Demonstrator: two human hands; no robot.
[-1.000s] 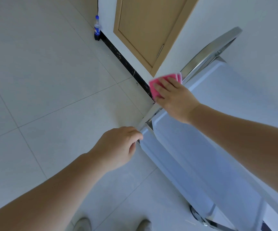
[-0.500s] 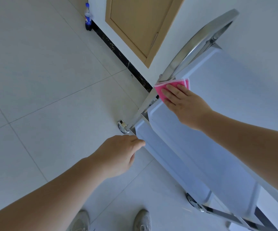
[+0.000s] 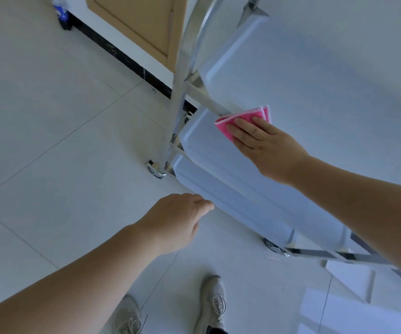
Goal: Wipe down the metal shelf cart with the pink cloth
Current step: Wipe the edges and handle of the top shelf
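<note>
Head view. We count one metal shelf cart with pale blue-white trays and a chrome frame, filling the right and centre of the frame. We see three tray levels stacked: top at upper right, middle at centre, lowest just below it. Two caster wheels show, one at centre left, one at lower right.

One folded pink cloth with a pale edge lies flat on the middle tray, at its far edge just under the top tray. The right hand presses on it with fingers spread flat, not curled around it. The left hand hangs loosely half-curled near the lowest tray's rim, grasping nothing; we cannot tell whether the fingertips touch the rim.

Two beige laced sneakers at bottom centre. One blue-labelled plastic bottle stands on the floor at upper left.

Surface: large glossy pale grey floor tiles. Room: white wall with a dark baseboard and one tan wooden door panel at top centre.
</note>
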